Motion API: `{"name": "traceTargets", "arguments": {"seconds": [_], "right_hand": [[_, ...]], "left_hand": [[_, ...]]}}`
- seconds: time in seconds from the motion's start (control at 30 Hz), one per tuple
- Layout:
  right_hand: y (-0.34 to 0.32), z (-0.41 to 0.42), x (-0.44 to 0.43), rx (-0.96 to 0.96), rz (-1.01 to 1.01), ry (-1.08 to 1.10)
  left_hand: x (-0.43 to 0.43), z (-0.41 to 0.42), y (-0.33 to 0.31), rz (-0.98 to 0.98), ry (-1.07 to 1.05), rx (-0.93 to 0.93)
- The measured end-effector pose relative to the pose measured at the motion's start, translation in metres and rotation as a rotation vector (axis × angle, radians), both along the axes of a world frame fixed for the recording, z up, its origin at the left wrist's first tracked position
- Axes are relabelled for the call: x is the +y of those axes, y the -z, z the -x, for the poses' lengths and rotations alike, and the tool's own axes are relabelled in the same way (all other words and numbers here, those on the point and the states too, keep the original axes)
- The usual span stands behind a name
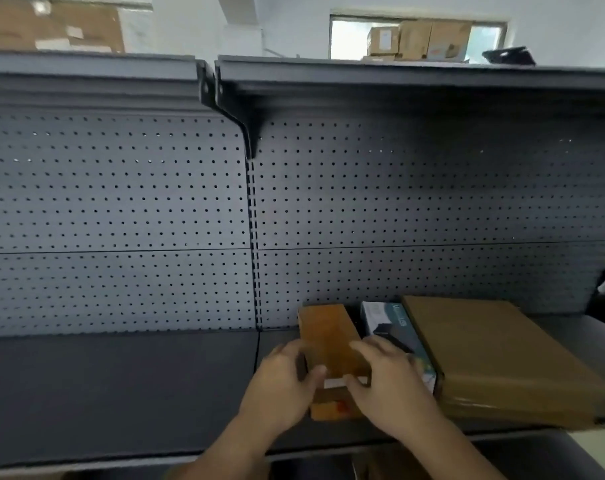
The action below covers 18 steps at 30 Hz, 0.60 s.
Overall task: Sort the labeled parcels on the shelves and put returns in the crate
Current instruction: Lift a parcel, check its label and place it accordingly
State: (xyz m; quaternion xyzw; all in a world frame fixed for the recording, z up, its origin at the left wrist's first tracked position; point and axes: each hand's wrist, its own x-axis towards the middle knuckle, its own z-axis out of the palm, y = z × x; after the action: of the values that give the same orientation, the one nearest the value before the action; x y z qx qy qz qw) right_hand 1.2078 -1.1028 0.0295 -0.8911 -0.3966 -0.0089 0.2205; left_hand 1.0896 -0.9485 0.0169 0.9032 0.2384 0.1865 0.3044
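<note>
A narrow brown cardboard parcel (327,336) with a white label on its near end lies on the dark grey shelf (121,386). My left hand (283,382) grips its left side, thumb on the near end. My right hand (387,375) grips its right side, fingers over the top. Right of it lies a blue and white printed box (384,317), partly hidden by my right hand. A large flat brown parcel (495,355) lies further right, its near edge overhanging the shelf front. No crate is in view.
A perforated grey back panel (121,220) rises behind the shelf. An upper shelf (398,74) runs overhead with a bracket (231,109) at the centre. Cardboard boxes (415,39) stand far behind. The left shelf bay holds nothing.
</note>
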Motion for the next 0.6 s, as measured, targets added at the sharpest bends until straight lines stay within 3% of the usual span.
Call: {"name": "traceTargets", "arguments": {"seconds": [0.3, 0.6], "right_hand": [[0.020, -0.014, 0.003, -0.043, 0.088, -0.054], [0.021, -0.001, 0.014, -0.006, 0.025, -0.043]], "left_hand": [[-0.002, -0.044, 0.013, 0.372, -0.221, -0.029], [0.012, -0.026, 0.011, 0.874, -0.249, -0.078]]}}
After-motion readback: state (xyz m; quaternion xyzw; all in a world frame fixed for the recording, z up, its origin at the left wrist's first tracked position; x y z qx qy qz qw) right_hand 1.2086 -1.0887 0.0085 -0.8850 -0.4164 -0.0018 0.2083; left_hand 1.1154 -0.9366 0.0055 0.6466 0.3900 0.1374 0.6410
